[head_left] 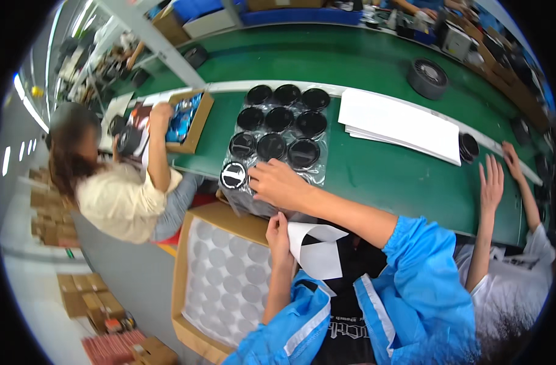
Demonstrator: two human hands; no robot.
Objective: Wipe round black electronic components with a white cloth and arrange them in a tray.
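Note:
A clear plastic tray (322,173) of round black caps (279,120) stands at the near edge of the green bench. My right hand (281,185) reaches across to its front row, fingers bent and slightly apart, touching the tray beside a cap with white, shiny markings (233,175). Its fingertips are partly hidden. Below, in front of my body, my left hand (279,237) is closed with thumb and finger pinching the edge of a curled white sheet (321,258).
An open carton (179,292) with a white layer of round pockets sits at my left. White sheets (399,125) are stacked on the bench at right, beside black round parts (468,148). Co-workers sit on both sides; the left one handles things near a small box (200,125).

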